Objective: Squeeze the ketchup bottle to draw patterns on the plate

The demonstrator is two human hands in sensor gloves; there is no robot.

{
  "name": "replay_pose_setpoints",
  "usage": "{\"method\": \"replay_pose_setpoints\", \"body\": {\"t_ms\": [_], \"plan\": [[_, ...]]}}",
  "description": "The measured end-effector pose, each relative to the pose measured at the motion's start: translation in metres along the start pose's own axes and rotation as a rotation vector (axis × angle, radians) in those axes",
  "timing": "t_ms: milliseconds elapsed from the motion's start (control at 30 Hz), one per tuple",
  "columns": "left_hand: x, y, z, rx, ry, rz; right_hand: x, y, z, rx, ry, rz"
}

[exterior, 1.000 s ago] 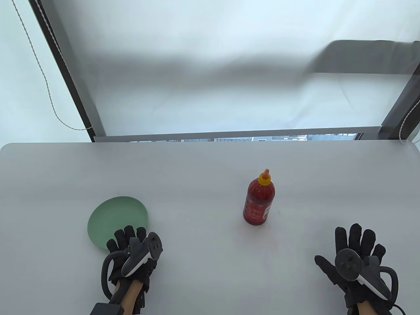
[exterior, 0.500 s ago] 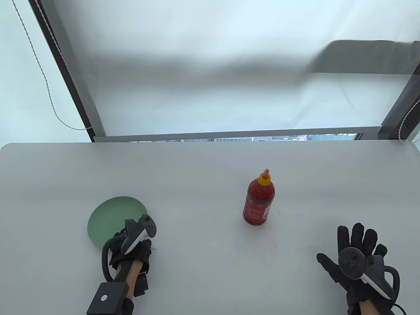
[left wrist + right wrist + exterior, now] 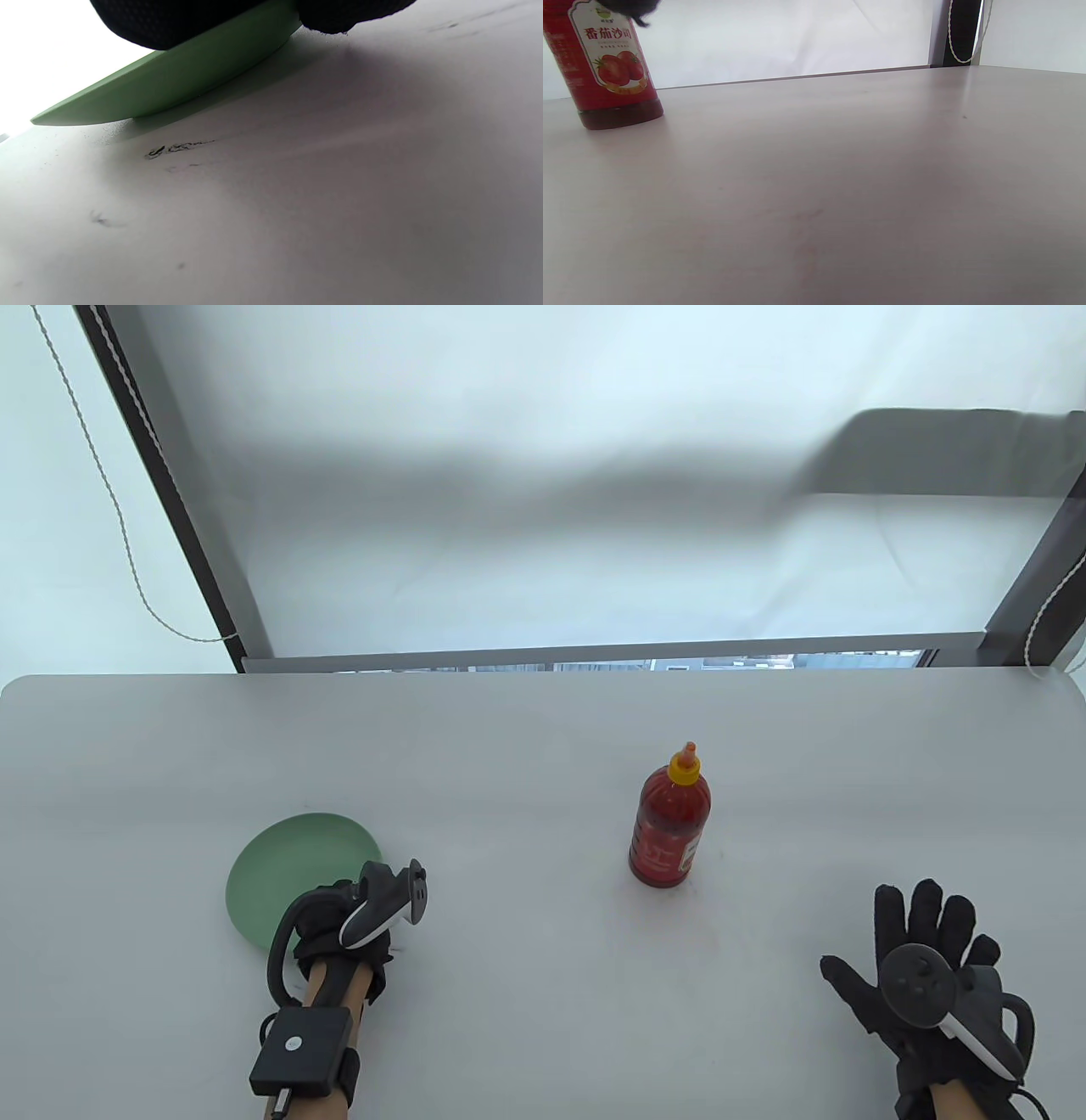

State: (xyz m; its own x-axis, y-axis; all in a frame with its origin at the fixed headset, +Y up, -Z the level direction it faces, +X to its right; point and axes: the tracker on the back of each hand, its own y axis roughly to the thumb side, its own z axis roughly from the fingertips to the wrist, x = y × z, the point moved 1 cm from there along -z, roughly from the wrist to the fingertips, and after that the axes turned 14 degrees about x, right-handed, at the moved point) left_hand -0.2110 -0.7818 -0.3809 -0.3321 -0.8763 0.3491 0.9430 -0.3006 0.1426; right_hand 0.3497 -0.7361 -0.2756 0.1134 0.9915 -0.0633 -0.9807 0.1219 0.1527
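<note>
A pale green plate (image 3: 293, 865) lies at the near left of the table. My left hand (image 3: 327, 908) is curled over its near right rim, with the tracker turned on its side. In the left wrist view the gloved fingers (image 3: 191, 21) lie on top of the plate's rim (image 3: 169, 89) and the thumb sits at its edge, so the hand grips the rim. A red ketchup bottle (image 3: 670, 823) with a yellow cap stands upright mid-table, also in the right wrist view (image 3: 606, 63). My right hand (image 3: 929, 937) lies spread and empty, near right of the bottle.
The grey table (image 3: 526, 984) has small dark scuffs near the plate (image 3: 178, 148). A window frame (image 3: 594, 653) runs behind the far edge. A blind cord (image 3: 1048, 619) hangs at the far right corner.
My left hand has moved forward onto the plate's rim, curled its fingers and rolled so the tracker faces right. The right hand has hardly moved. The bottle has stayed put.
</note>
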Motion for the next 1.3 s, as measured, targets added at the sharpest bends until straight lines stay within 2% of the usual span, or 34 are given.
{"method": "replay_pose_setpoints", "body": {"t_ms": [67, 133, 233, 333, 467, 733, 933, 1300], "plan": [[-0.002, 0.001, 0.002, 0.000, 0.047, -0.019, 0.000, 0.000, 0.000, 0.002, 0.000, -0.001], [-0.012, 0.002, 0.008, 0.011, 0.133, -0.041, 0.000, 0.001, 0.000, 0.003, -0.003, 0.005], [-0.025, 0.006, 0.016, 0.033, 0.207, -0.057, 0.000, 0.001, 0.000, 0.000, -0.009, 0.011], [-0.040, 0.020, 0.029, 0.112, 0.305, -0.074, 0.001, 0.002, 0.000, -0.004, -0.015, 0.022], [-0.062, 0.059, 0.051, 0.253, 0.433, -0.174, 0.001, 0.002, 0.000, -0.003, -0.023, 0.020], [-0.079, 0.145, 0.091, 0.550, 0.544, -0.259, 0.002, 0.003, 0.001, -0.002, -0.025, 0.025], [-0.083, 0.181, 0.099, 0.640, 0.528, -0.261, 0.002, 0.004, 0.001, 0.003, -0.024, 0.030], [-0.074, 0.197, 0.088, 0.722, 0.459, -0.189, 0.001, 0.006, 0.001, 0.004, -0.021, 0.036]]}}
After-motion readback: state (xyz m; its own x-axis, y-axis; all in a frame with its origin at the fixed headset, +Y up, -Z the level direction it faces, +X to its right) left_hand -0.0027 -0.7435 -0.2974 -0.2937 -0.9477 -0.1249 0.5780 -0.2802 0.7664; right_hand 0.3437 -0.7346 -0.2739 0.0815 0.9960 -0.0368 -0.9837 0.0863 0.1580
